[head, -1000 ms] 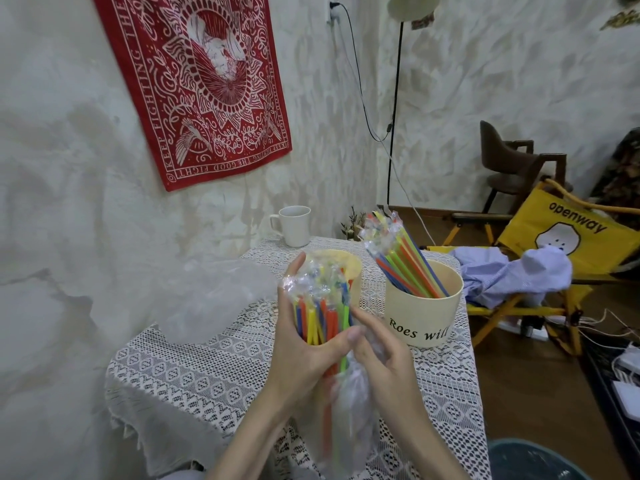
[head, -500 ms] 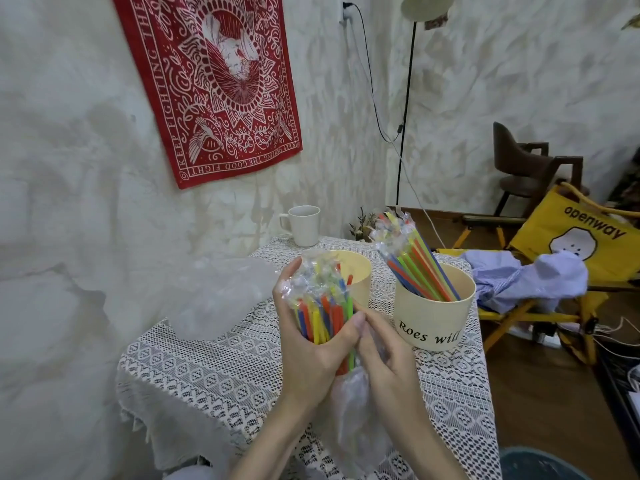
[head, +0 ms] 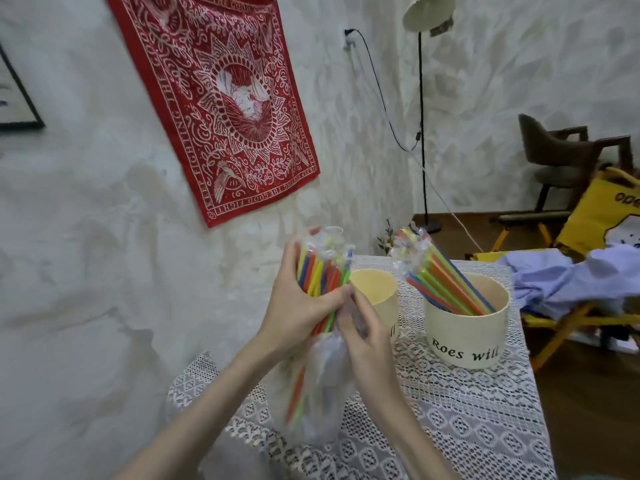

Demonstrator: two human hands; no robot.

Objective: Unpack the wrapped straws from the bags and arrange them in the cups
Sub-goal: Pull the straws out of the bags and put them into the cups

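Above table (head: 450, 427), two hands, two cups

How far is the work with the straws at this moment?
Done: one bunch of straws stands in the lettered cup. In hand: the left hand grips a second bunch while the right hand pulls its plastic bag down. Left: the yellow cup looks empty.

1. The held straws (head: 320, 277) are coloured red, orange, yellow, green and blue; their wrappers are clear.
2. The same colours are seen on the straws (head: 446, 284) in the cream cup (head: 465, 336); black lettering is printed on it.
3. The second cup (head: 375, 292) is pale yellow.
4. The tabletop (head: 467, 427) is covered in white patterned lace.
5. A red wall cloth (head: 225, 105) is printed with white ornament.
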